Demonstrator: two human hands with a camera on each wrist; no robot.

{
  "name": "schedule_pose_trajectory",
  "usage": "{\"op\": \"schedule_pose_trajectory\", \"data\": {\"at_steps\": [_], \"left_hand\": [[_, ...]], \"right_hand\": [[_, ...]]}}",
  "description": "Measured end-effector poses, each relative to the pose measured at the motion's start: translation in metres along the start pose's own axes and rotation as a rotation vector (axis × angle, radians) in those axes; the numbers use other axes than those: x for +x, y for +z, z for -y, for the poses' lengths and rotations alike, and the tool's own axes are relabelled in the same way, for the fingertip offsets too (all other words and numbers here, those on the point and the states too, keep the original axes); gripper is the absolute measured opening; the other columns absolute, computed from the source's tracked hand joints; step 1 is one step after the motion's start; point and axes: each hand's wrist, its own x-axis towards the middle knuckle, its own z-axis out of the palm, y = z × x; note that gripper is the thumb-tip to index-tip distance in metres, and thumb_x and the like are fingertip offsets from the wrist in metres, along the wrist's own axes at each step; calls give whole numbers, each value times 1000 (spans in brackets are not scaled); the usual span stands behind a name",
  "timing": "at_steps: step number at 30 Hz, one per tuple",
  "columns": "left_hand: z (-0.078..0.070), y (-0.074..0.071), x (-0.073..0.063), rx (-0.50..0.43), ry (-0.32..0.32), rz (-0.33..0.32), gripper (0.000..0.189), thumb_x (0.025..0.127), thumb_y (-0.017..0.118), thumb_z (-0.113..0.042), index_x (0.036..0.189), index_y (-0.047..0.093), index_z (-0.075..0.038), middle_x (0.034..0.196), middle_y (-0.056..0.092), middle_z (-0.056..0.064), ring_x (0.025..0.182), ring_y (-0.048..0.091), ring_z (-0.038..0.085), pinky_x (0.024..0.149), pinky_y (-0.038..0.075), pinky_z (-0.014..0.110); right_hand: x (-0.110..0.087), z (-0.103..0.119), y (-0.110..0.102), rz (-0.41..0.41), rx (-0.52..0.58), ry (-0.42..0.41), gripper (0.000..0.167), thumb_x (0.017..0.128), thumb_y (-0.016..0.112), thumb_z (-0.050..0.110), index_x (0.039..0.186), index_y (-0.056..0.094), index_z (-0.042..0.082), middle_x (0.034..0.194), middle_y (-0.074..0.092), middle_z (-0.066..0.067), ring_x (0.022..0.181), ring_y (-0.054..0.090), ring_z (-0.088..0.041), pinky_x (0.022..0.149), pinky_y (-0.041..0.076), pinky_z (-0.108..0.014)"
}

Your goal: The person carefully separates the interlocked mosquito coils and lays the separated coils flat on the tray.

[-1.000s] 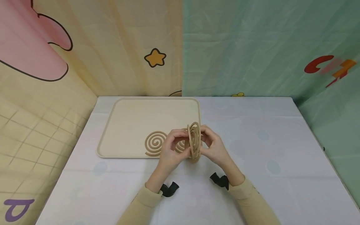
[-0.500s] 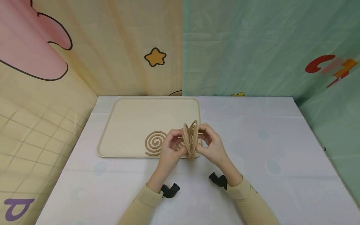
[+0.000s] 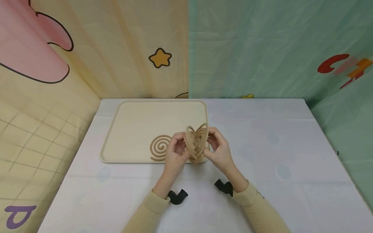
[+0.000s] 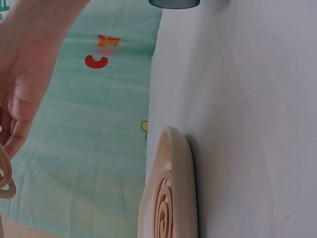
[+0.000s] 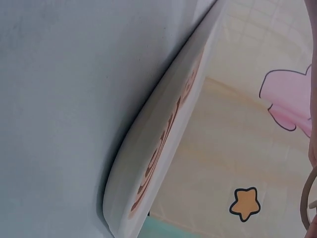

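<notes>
Two brown mosquito coils (image 3: pixel 196 142) stand on edge between my hands, leaning apart at the top in a V and meeting at the bottom. My left hand (image 3: pixel 175 157) pinches the left coil between thumb and fingers. On the other side, my right hand (image 3: pixel 220 150) grips the right one the same way. Whether their spirals are still interlocked I cannot tell. A flat spiral coil (image 3: pixel 160 148) lies on the cream tray (image 3: pixel 140 116), left of my left hand. The right wrist view shows another coil (image 5: pixel 153 166) on the tray, mostly hidden behind my hands in the head view.
The tray rests at the back left of a table with a pale cloth (image 3: pixel 262 145). Black wrist cameras (image 3: pixel 177 196) sit at both wrists, low over the cloth. Printed curtains (image 3: pixel 247 48) close off the back and sides.
The held coils have turned from nearly side by side to a wider V, their upper edges spreading apart. My left hand has shifted slightly left; the tray and its flat coil stay put.
</notes>
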Motion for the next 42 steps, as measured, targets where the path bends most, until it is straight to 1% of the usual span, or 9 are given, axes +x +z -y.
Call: {"op": "schedule_pose_trajectory", "data": {"at_steps": [3,9,15,23,28,32,36,40,42], "left_hand": [[3,3,-1,-24,32,-44,45,82,68,7,119,60,-17,119,57,-6,115,55,7,103,45,19],[4,11,-3,-40,73,-133,36,88,74,-12,120,57,-18,119,56,-6,114,55,8,103,45,21],[1,15,-2,-3,107,-164,37,86,77,-24,118,58,-21,116,58,-7,113,55,8,103,45,21],[-5,2,4,181,136,-10,57,85,77,-33,103,51,15,118,58,-11,113,55,7,103,46,22],[-9,-7,10,201,143,97,31,76,70,3,101,54,12,118,58,-12,111,55,7,99,48,21],[-9,-12,13,173,121,148,35,69,65,22,100,53,12,119,58,-13,111,55,6,96,50,21],[-12,-16,14,188,99,184,35,68,64,27,97,54,11,116,59,-10,111,55,6,96,50,21],[-18,-19,13,261,147,224,35,66,68,25,94,58,6,110,61,8,110,56,9,95,51,21],[-19,-19,13,265,160,221,35,67,68,24,95,58,7,110,60,10,110,56,10,94,52,22]], "right_hand": [[-1,-3,4,-47,63,-18,47,71,55,-21,117,47,-21,116,56,0,108,57,-9,97,49,-20],[-2,-4,13,-129,155,-19,55,71,56,-18,119,56,8,114,56,2,109,55,-9,101,46,-19],[-1,-2,14,-111,150,-26,54,73,58,-17,119,57,10,116,56,1,111,55,-9,103,45,-20],[8,3,2,5,-20,-110,43,70,59,-16,113,50,-21,117,58,4,112,55,-10,101,48,-22],[10,3,-1,70,-75,-136,43,69,63,-16,111,53,-18,118,58,3,111,56,-9,97,50,-22],[11,2,-2,104,-108,-135,43,70,64,-16,112,55,-14,116,59,-7,110,56,-10,95,51,-23],[12,3,-2,126,-96,-105,44,71,65,-18,113,55,-14,115,59,-8,111,57,-10,95,52,-23],[10,5,-1,153,-27,-66,44,74,70,-15,115,52,-17,121,59,3,115,56,-11,98,51,-24],[10,6,-1,152,-3,-47,45,76,71,-13,116,51,-18,122,58,5,116,56,-10,99,50,-23]]}}
